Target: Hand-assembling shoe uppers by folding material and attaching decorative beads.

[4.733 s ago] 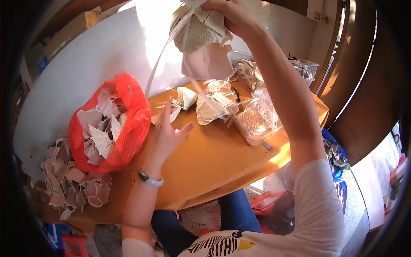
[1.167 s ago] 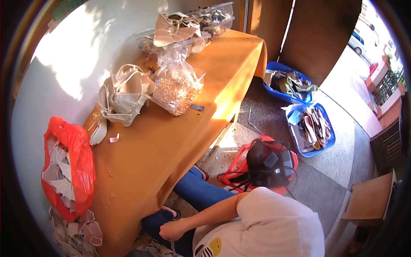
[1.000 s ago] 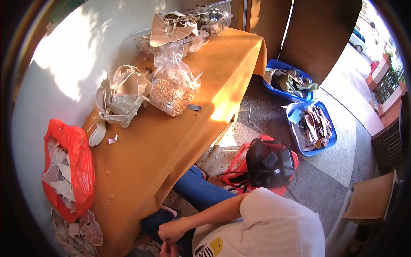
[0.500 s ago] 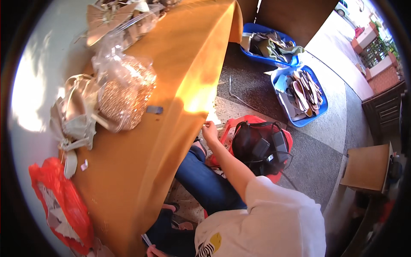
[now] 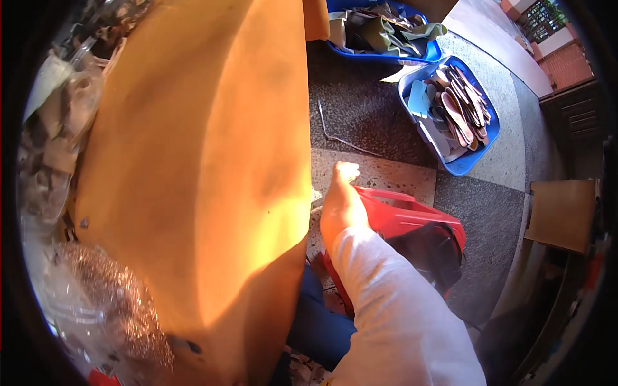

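My right hand (image 5: 346, 172) reaches forward past the ochre sheet (image 5: 257, 161), above the floor and just beyond the red plastic stool (image 5: 405, 215). Its fingers look curled in, small and bright in the sunlight; whatever they may hold is hidden. A small gap separates the hand from the sheet's right edge. The sheet spreads broadly over the left and middle of the view, sunlit along its edge. My left hand is out of view. On the stool lies a black bag (image 5: 428, 254), partly covered by my right sleeve.
Clear bags with glittery copper-coloured material (image 5: 122, 302) and pale pieces (image 5: 67, 122) line the left side. Two blue tubs stand on the floor: one (image 5: 473, 168) holds shoe soles, the other (image 5: 386, 58) scraps. A thin strip (image 5: 341, 140) lies nearby. A cardboard box (image 5: 561, 212) stands at right.
My right hand has come away from the sheet's edge and reaches further forward. My left hand has left the view. The view has shifted, bringing the sheet closer.
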Available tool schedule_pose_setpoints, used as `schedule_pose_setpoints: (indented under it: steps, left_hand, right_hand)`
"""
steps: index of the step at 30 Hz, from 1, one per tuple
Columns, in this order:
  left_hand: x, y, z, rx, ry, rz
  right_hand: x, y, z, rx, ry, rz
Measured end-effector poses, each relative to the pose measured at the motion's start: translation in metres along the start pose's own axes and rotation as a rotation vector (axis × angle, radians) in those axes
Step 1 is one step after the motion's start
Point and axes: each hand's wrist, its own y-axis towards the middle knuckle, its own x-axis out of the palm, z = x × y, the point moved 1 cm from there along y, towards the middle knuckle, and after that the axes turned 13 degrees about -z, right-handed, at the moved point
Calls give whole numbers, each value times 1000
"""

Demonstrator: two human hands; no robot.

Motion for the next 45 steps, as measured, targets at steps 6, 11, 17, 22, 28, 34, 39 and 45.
schedule_pose_setpoints:
  steps: [6, 11, 17, 22, 28, 34, 39, 45]
  left_hand:
    - [12, 53, -1, 44, 95, -127]
    - [20, 68, -3, 15, 145, -190]
    - [27, 74, 0, 0, 165, -226]
    - [30, 77, 1, 0, 180, -235]
    - [37, 84, 5, -1, 199, -245]
    - [39, 92, 4, -11, 212, -272]
    - [39, 91, 2, -39, 216, -277]
    - [45, 93, 4, -71, 227, -286]
  right_hand:
    - [-33, 87, -26, -170, -551, -385]
    - [-39, 131, -20, -385, -811, -413]
    - [-41, 166, -6, -449, -880, -452]
    - [-35, 160, 0, -479, -877, -494]
    - [-30, 183, 15, -508, -995, -468]
    - [-10, 246, 19, -724, -1126, -413]
    - [17, 257, 35, -570, -1232, -647]
    - [21, 237, 28, -544, -1187, -648]
